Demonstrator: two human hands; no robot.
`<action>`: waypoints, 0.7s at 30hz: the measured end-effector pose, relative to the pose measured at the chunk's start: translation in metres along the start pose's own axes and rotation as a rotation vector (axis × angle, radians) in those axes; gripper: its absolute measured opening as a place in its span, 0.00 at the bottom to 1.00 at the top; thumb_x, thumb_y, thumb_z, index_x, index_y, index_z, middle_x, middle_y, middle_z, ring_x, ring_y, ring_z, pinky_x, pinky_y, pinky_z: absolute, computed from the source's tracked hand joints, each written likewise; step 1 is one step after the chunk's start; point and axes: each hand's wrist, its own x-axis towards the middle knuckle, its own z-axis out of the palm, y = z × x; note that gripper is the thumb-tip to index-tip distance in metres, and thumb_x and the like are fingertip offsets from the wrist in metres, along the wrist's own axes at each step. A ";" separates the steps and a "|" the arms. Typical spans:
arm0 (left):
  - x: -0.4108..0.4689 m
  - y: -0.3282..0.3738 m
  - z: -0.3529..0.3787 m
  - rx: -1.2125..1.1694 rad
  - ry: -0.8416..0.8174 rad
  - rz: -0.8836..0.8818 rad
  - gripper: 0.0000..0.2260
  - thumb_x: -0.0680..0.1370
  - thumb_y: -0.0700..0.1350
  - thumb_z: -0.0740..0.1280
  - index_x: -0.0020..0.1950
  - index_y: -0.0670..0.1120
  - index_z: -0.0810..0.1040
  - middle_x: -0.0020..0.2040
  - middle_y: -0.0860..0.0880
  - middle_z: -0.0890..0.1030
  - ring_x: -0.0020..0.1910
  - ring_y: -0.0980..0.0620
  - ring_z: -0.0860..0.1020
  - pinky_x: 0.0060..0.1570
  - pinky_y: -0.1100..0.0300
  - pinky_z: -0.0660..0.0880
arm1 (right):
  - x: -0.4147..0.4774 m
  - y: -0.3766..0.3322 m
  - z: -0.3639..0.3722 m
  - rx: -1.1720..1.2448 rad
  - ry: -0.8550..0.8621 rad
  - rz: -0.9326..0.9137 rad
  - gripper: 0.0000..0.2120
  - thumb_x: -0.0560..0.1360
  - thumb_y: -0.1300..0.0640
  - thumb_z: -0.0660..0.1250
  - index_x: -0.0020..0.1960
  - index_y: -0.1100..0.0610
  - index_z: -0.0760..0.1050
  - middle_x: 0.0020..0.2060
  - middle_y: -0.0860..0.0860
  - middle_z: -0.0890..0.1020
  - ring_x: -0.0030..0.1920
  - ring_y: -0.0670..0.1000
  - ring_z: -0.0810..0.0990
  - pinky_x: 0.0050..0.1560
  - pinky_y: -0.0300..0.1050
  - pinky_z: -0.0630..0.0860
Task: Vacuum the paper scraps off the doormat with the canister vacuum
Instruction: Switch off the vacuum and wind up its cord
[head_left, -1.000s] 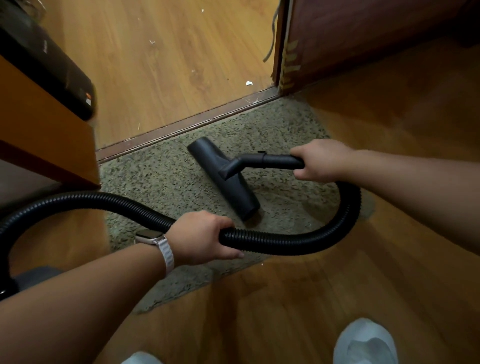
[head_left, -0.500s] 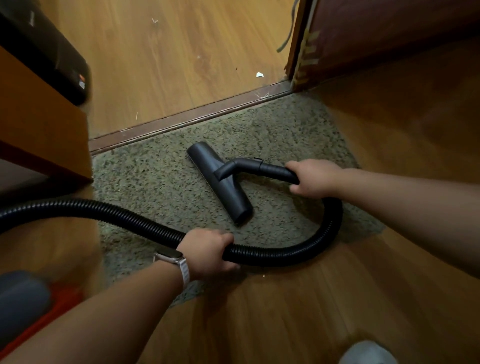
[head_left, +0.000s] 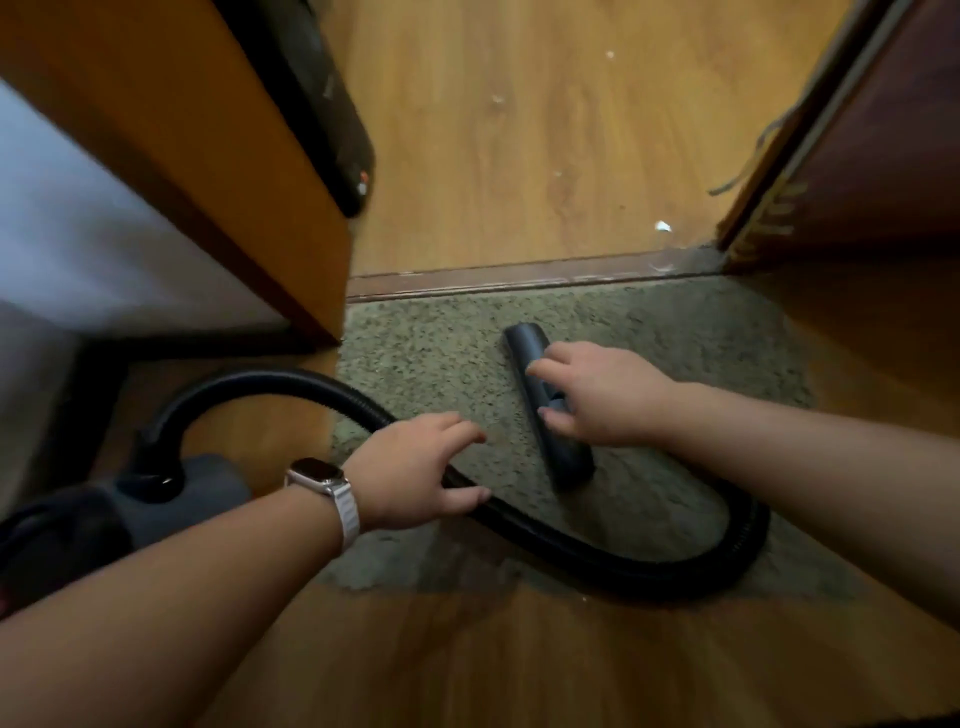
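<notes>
Grip spread loose: right hand (head_left: 602, 395) over the floor nozzle (head_left: 569, 462), left hand (head_left: 410, 467) splayed above the hose (head_left: 623, 566), neither clamped; nozzle lies mid doormat (head_left: 441, 353), long axis toward the threshold (head_left: 519, 275), right hand nearer.

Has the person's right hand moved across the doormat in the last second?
Yes. The right hand has moved left, away from the right edge of the doormat toward its middle, and is now spread over the nozzle.
</notes>
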 end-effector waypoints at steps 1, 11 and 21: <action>-0.015 -0.011 -0.012 0.008 0.017 -0.025 0.28 0.76 0.65 0.65 0.72 0.52 0.70 0.65 0.53 0.74 0.64 0.52 0.73 0.60 0.57 0.72 | 0.010 -0.017 -0.010 -0.006 0.006 -0.059 0.23 0.76 0.41 0.62 0.66 0.51 0.71 0.59 0.51 0.75 0.60 0.55 0.76 0.53 0.53 0.78; -0.240 -0.141 -0.060 0.154 0.138 -0.304 0.35 0.73 0.71 0.59 0.73 0.50 0.72 0.73 0.49 0.71 0.71 0.49 0.70 0.69 0.55 0.66 | 0.081 -0.202 -0.064 -0.118 0.063 -0.449 0.29 0.76 0.37 0.61 0.72 0.50 0.67 0.69 0.50 0.71 0.67 0.54 0.71 0.66 0.51 0.72; -0.384 -0.215 0.022 -0.031 0.183 -0.476 0.41 0.75 0.71 0.61 0.81 0.53 0.52 0.80 0.53 0.57 0.77 0.53 0.59 0.73 0.61 0.56 | 0.117 -0.374 -0.055 -0.205 0.024 -0.652 0.31 0.76 0.36 0.62 0.75 0.48 0.63 0.73 0.51 0.67 0.73 0.54 0.66 0.71 0.53 0.68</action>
